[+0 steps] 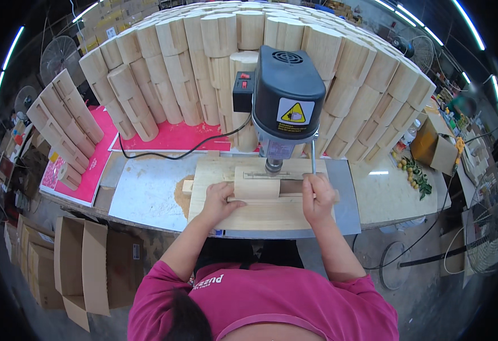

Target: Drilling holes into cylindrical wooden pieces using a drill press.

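Just right of the left hand [219, 202] clasping it, the wooden block [257, 190] lies left-to-right, the right hand [319, 197] gripping a lever [313, 157].

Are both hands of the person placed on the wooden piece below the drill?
No, the left hand touches the wooden piece, while the right hand is closed around the metal lever.

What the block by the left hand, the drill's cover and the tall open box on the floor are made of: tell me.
Block: apparently bare wood, by its pale, matte surface.
Drill cover: probably moulded plastic, smooth and dark with rounded edges; possibly painted metal.
Open box: likely plain cardboard, by its brown folded flaps.
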Action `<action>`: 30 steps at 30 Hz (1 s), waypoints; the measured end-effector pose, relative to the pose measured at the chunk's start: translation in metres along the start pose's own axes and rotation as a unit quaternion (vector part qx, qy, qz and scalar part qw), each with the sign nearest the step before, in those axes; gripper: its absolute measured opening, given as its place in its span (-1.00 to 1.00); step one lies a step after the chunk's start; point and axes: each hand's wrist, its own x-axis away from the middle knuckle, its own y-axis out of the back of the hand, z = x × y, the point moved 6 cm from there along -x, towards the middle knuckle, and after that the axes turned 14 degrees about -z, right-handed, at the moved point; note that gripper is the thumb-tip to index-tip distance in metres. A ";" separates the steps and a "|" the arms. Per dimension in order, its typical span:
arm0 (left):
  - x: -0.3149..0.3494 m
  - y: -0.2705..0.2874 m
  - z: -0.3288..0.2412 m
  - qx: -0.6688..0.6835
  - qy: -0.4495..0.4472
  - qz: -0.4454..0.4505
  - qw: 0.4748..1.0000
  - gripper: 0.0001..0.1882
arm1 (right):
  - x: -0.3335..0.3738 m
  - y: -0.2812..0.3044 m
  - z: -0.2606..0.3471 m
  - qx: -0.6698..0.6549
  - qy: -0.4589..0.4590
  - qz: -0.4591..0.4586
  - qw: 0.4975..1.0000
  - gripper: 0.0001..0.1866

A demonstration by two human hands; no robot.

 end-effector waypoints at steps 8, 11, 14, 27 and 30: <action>-0.010 0.008 -0.018 -0.058 0.016 -0.020 0.998 -0.65 | -0.020 0.000 0.005 -0.003 0.048 -0.015 0.999 -0.99; -0.008 0.009 -0.022 -0.066 0.017 -0.026 0.997 -0.65 | -0.065 0.015 0.032 0.022 0.090 -0.026 0.995 -0.89; 0.000 -0.004 -0.009 -0.106 -0.012 -0.021 0.994 -0.49 | -0.124 -0.005 0.034 0.086 -0.025 0.017 0.996 -0.82; -0.008 -0.030 -0.026 -0.068 0.002 -0.012 0.998 -0.42 | -0.153 -0.015 0.017 0.089 -0.058 0.032 0.994 -0.69; -0.011 -0.028 -0.028 -0.079 0.013 0.001 0.997 -0.42 | -0.112 0.001 0.031 0.056 -0.072 0.056 0.994 -0.82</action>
